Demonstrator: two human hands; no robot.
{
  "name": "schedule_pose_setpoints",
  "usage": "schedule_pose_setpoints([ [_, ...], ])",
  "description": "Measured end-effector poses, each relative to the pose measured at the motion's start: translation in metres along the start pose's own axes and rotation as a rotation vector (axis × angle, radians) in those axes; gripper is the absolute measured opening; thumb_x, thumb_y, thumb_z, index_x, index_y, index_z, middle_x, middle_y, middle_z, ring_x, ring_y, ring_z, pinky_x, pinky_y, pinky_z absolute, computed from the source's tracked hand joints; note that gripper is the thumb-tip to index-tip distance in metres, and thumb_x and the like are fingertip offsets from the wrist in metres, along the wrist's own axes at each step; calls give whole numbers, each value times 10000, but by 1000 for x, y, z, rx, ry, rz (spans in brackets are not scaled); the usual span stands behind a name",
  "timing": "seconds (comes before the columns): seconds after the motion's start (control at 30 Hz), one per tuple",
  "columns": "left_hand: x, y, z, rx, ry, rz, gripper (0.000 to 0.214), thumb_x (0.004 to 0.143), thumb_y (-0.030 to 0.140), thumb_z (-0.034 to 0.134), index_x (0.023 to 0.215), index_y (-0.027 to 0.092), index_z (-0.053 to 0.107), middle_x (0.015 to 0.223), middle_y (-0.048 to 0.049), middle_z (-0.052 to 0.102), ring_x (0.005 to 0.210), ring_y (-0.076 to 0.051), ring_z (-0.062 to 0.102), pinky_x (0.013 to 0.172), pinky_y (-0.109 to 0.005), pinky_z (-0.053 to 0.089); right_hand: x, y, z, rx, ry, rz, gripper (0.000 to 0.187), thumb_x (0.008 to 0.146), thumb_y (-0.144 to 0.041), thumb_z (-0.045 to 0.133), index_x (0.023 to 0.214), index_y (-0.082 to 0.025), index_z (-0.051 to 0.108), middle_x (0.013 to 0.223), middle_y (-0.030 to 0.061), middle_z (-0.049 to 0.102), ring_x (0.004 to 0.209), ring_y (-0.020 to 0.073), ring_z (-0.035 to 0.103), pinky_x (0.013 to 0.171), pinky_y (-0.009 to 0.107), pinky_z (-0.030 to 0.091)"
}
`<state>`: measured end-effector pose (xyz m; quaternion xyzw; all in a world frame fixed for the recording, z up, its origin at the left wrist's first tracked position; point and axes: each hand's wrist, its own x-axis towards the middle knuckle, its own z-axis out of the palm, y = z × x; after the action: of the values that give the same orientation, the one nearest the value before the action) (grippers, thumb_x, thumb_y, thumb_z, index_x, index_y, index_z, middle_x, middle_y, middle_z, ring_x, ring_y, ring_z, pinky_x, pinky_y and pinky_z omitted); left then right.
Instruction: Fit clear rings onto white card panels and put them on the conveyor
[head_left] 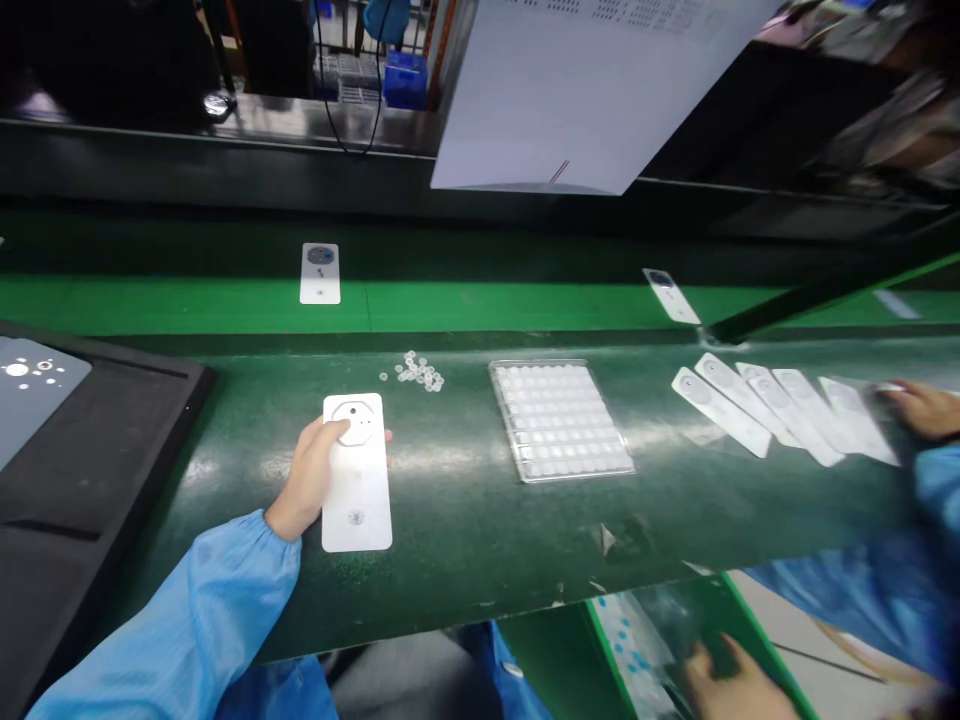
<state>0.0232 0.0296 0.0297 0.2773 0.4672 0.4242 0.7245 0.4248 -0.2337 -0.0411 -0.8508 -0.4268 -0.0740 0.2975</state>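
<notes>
My left hand [309,475] is closed on a white phone back panel [356,515], held above the bench with its thumb near the round camera area. My right hand [739,685] is low at the right, over an open green drawer [544,660]. It is blurred, but its fingers look apart with nothing visible between them. Inside the drawer, near that hand, lies a clear sheet with blue dots [624,640]. Beyond the panel is a scatter of small clear round pieces [424,374]. A clear tray [523,468] with rows of white round pieces sits mid-bench.
Several white panels [731,415] fan out on the right, beside a co-worker's hand [926,408]. Two more panels, one [320,285] left and one [673,297] right, lie on the green strip behind. A black tray [150,430] stands left. A white board [570,110] hangs overhead.
</notes>
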Motion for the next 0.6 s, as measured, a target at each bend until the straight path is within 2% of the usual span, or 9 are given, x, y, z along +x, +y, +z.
schedule_pose_setpoints([
  [0.07,0,3,0,-1,18,29,370,747,363,674,977,73,689,905,-173,799,606,-292,737,503,-353,567,9,-39,12,-117,191,35,321,877,-491,615,630,-292,659,518,52,523,419,255,472,409,397,346],
  [0.1,0,5,0,-2,33,46,375,745,363,671,980,72,686,900,-173,799,607,-293,737,506,-355,569,15,-67,20,-70,223,13,284,912,-444,593,757,-241,716,649,105,640,528,281,578,489,424,435],
  [0.17,1,7,-3,2,63,73,403,739,364,672,1009,66,678,891,-175,798,614,-298,740,506,-354,569,25,-133,40,168,117,-220,221,955,-347,595,975,-184,744,893,142,734,745,282,680,679,428,538],
  [0.23,3,8,-5,4,82,88,435,734,365,672,1043,59,672,885,-175,797,627,-301,744,504,-347,566,30,-202,66,402,-86,-497,164,978,-243,596,1048,-207,740,971,105,746,854,245,708,787,384,568],
  [0.33,4,7,-7,0,73,111,451,731,364,675,1064,60,670,863,-164,798,657,-301,752,531,-338,573,31,-279,108,425,-349,-739,215,1019,-203,548,1115,-209,740,1007,91,725,879,215,698,769,331,583],
  [0.4,5,6,-7,-5,65,126,457,730,360,678,1076,61,670,859,-159,798,678,-301,757,565,-344,585,29,-302,126,321,-403,-816,218,1028,-219,546,1109,-180,745,964,95,706,842,219,685,699,322,580],
  [0.47,5,5,-7,-13,58,122,458,739,355,667,1090,61,668,871,-163,798,677,-299,757,583,-353,590,22,-301,129,254,-416,-863,227,1037,-225,536,1099,-163,746,931,95,692,808,218,670,669,319,572],
  [0.53,6,3,-7,-25,46,97,463,756,352,645,1118,63,659,877,-163,797,644,-291,749,571,-358,584,7,-284,116,286,-459,-911,240,1051,-222,514,1121,-161,736,942,97,691,803,209,663,701,322,575],
  [0.6,7,0,-8,-40,33,93,517,781,356,642,1218,80,622,872,-146,796,618,-279,740,567,-363,581,-13,-260,92,369,-517,-967,258,1053,-288,536,1173,-144,713,984,113,701,838,216,669,744,341,581],
])
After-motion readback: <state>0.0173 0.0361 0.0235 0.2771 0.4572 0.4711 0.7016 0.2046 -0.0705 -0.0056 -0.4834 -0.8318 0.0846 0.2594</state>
